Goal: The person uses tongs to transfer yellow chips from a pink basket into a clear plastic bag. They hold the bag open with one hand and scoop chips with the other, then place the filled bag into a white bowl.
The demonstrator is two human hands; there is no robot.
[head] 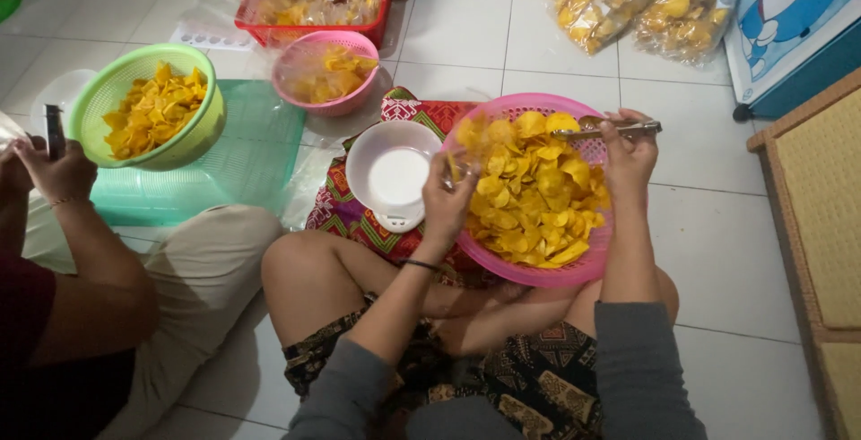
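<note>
Left hand (446, 196) pinches chips at pink basket (574, 265) left rim; right hand (628, 148) grips metal tongs (619, 129) over far rim. Basket of yellow chips (534, 193) rests on lap. White scale (392, 174) just left; green basket (184, 139), another person's hand (54, 171) with a phone (55, 129) farther left.

Home floor, tiles (717, 252), chip baskets (148, 104)
</note>
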